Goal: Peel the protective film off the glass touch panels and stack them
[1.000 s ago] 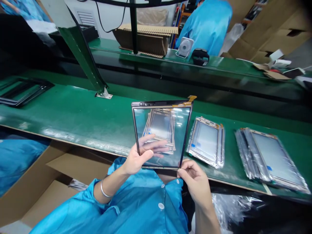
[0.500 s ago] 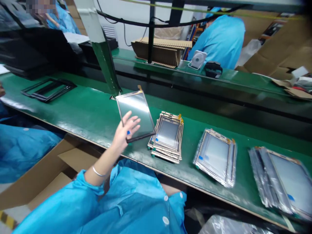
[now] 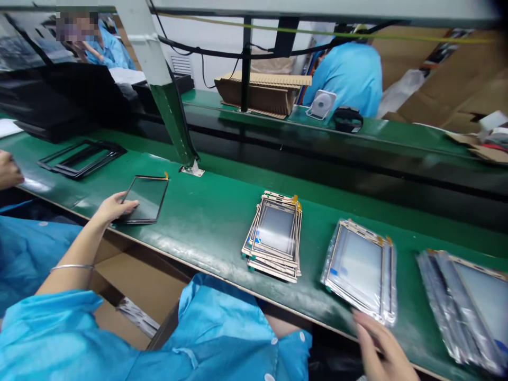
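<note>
My left hand (image 3: 113, 207) grips the lower left edge of a clear touch screen panel (image 3: 148, 198) with a black frame and an orange flex tab. The panel lies at or just above the green bench. My right hand (image 3: 383, 346), somewhat blurred, is at the bench's front edge with fingers extended and apart and nothing seen in them. It is just below a stack of panels in clear plastic bags (image 3: 361, 264). Between my hands sits a loose pile of framed panels (image 3: 275, 230) with orange tabs and blue stickers. More bagged panels (image 3: 448, 301) lie at the far right.
Black frames (image 3: 81, 159) lie on the green bench (image 3: 202, 227) at the left, near a neighbour's hand (image 3: 8, 170). A green and white post (image 3: 169, 106) rises behind the panel. Beneath the bench edge is an open cardboard box (image 3: 146, 264). A small fan (image 3: 322, 103) stands on the back ledge.
My left hand has carried the panel left and lowered it from a raised, tilted position toward the bench. My right hand has come into view at the lower right.
</note>
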The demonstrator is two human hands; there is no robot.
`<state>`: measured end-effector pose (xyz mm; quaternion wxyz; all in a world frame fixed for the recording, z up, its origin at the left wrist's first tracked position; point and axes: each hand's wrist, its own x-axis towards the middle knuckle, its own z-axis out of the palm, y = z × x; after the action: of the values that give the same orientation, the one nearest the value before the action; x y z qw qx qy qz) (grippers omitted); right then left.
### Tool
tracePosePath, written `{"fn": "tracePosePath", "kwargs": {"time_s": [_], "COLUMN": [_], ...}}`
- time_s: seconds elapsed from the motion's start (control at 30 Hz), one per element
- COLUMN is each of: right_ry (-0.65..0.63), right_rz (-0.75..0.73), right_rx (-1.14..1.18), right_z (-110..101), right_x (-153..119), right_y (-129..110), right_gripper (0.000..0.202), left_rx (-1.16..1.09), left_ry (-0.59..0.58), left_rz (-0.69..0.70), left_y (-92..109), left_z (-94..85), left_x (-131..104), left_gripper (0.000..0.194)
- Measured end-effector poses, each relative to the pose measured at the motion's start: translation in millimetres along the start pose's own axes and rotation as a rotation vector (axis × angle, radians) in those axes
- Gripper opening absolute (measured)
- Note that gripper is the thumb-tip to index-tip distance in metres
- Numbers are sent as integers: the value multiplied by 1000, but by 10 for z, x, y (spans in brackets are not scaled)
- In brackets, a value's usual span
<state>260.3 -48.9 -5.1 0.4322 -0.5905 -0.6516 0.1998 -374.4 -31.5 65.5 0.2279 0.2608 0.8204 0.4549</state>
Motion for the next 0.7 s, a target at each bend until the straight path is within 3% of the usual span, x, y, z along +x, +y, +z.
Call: {"fn": "tracePosePath", "kwargs": {"time_s": [0.1,0.2,0.23,0.3,0.4,0.47,0.57,0.7], "right_ry": [-130,-144,-139,-124,-83,-55,-47,-36], "right_rz": [-90,-96,-95,-91,-65,-26,77,224], "right_rx": [50,39,29,23,63,120,248,390], "right_z": [530,1078,1216,1408,1534,1559,1540,1443], "right_x": [426,799,861,889,792,721,681,732], "right_y": [-212,-338,-349,-333,-252,-210,-246,-480], "right_gripper": [29,41,46,54,56,54,53,53], "left_rx": [70,89,83,98,109,133,149,91], "left_ry": [74,1,-73,-378,-589,-606,-595,-578], "left_rz": [228,481,557,734,692,651,623,591], "left_y": [137,254,279,315,331,311,269,227], "left_z": [248,951,1243,1809,2377,2516,2531,2550], "left_x": [-118,-608,-835,-1293,-1782,-1924,-1960,-1941], "left_gripper": [59,44,36,39,54,63,66,67]}}
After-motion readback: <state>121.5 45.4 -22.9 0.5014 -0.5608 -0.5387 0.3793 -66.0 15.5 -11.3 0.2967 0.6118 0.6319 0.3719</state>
